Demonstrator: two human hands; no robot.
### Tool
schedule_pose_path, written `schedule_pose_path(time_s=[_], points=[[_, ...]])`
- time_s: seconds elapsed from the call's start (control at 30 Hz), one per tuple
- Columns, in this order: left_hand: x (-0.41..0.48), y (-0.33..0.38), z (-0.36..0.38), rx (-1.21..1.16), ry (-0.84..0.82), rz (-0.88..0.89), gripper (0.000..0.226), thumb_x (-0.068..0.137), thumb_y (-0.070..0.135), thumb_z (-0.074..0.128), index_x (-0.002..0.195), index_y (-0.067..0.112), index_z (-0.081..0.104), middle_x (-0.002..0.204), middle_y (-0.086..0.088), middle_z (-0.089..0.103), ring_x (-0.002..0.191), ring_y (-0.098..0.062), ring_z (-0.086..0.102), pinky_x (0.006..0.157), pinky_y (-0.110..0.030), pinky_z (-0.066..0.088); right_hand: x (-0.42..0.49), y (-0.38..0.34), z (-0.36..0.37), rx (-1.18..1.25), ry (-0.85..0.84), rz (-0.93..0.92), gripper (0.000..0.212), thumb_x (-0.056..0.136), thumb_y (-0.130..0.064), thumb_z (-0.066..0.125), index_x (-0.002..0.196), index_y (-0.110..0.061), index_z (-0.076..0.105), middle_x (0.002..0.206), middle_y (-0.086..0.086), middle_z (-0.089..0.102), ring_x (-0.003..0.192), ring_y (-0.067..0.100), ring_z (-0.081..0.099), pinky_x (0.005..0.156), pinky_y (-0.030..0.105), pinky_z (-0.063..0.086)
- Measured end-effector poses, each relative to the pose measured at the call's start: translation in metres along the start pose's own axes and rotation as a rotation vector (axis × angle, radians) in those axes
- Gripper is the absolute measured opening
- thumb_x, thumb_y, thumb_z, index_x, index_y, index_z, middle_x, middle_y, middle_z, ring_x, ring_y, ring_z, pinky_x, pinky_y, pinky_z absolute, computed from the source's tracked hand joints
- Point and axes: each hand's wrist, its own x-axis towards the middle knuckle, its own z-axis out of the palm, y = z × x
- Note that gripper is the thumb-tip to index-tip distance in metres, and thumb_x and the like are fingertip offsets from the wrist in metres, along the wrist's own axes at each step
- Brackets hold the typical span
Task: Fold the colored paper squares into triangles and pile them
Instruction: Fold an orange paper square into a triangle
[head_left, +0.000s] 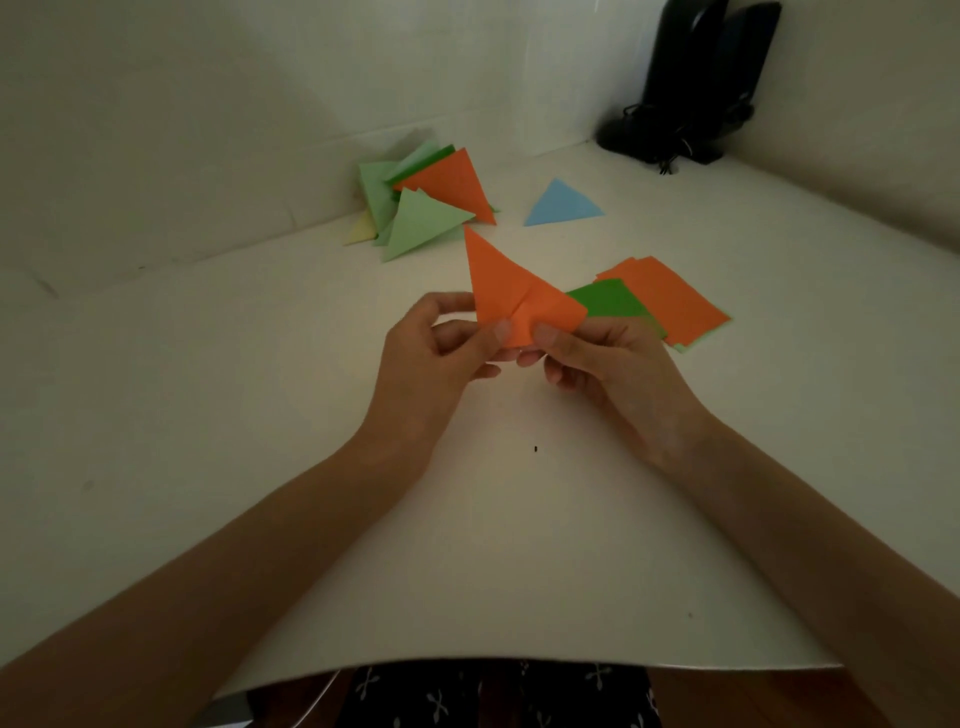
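Both hands are raised a little above the white counter (260, 415) and hold one orange paper (511, 291), which is partly folded and points away from the person like a narrow triangle. The left hand (436, 358) pinches its near left edge between thumb and fingers, and the right hand (608, 364) pinches the near right corner in the same way, so both are closed on the same sheet. A crease line runs through the middle of the paper, and the lower part looks not yet flat. Such paper is very light and thin, it bends easily and keeps every crease, so I think it is best to hold it near the edges with the fingertips only, and to press along the fold line gently; a strong grip can wrinkle it. Just beside the right hand lies the stack of unfolded squares (670, 301), orange on top with a green one showing. Farther back, near the wall, is the pile of finished triangles (426, 208), green and orange ones and a pale yellow one at its left side. One blue triangle (561, 205) lies apart from the pile, to its right.
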Motion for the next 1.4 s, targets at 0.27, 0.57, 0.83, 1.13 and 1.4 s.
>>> schedule_pose_path(time_s=[0.27, 0.57, 0.83, 1.13, 1.4], points=[[0.004, 0.003, -0.005, 0.017, -0.021, 0.008, 0.011, 0.083, 0.001, 0.064, 0.082, 0.011, 0.061, 0.062, 0.006, 0.069, 0.062, -0.007, 0.068, 0.057, -0.016, 0.051, -0.001, -0.008, -0.004, -0.143, 0.006, -0.029, 0.016, 0.086, -0.008, 0.062, 0.071, -0.007, 0.067, 0.062, -0.002, 0.065, 0.054, 0.005, 0.05, 0.053, 0.018, 0.038], [0.013, 0.008, -0.018, -0.067, -0.135, -0.225, 0.011, 0.085, -0.003, 0.058, 0.08, 0.005, 0.064, 0.061, 0.001, 0.067, 0.053, -0.004, 0.06, 0.049, -0.014, 0.046, 0.002, -0.005, -0.019, -0.246, -0.295, -0.223, 0.06, 0.075, 0.016, 0.053, 0.117, -0.027, 0.054, 0.119, -0.005, 0.054, 0.1, 0.004, 0.055, 0.079, 0.027, 0.046], [0.006, 0.01, -0.012, 0.072, -0.264, -0.135, 0.015, 0.087, 0.019, 0.057, 0.089, 0.01, 0.069, 0.077, -0.001, 0.073, 0.07, -0.009, 0.067, 0.059, -0.016, 0.05, 0.003, 0.002, -0.003, -0.264, 0.019, -0.261, 0.005, 0.088, -0.014, 0.063, 0.085, -0.012, 0.067, 0.071, -0.003, 0.06, 0.068, 0.009, 0.052, 0.066, 0.026, 0.043], [0.001, 0.004, -0.007, 0.267, -0.334, 0.002, 0.014, 0.093, 0.007, 0.052, 0.087, 0.008, 0.065, 0.072, 0.004, 0.071, 0.067, -0.008, 0.068, 0.059, -0.016, 0.05, -0.001, -0.004, 0.004, -0.076, 0.091, -0.214, 0.03, 0.083, -0.007, 0.067, 0.098, -0.022, 0.046, 0.067, -0.004, 0.062, 0.055, 0.005, 0.052, 0.055, 0.019, 0.044], [0.001, 0.001, -0.006, 0.287, -0.371, 0.038, 0.018, 0.092, 0.004, 0.052, 0.079, 0.008, 0.062, 0.061, 0.005, 0.067, 0.056, -0.006, 0.061, 0.058, -0.017, 0.049, 0.001, 0.0, 0.001, -0.029, -0.048, -0.19, 0.016, 0.081, 0.003, 0.065, 0.084, -0.009, 0.055, 0.059, -0.005, 0.06, 0.053, 0.005, 0.054, 0.051, 0.019, 0.041]])
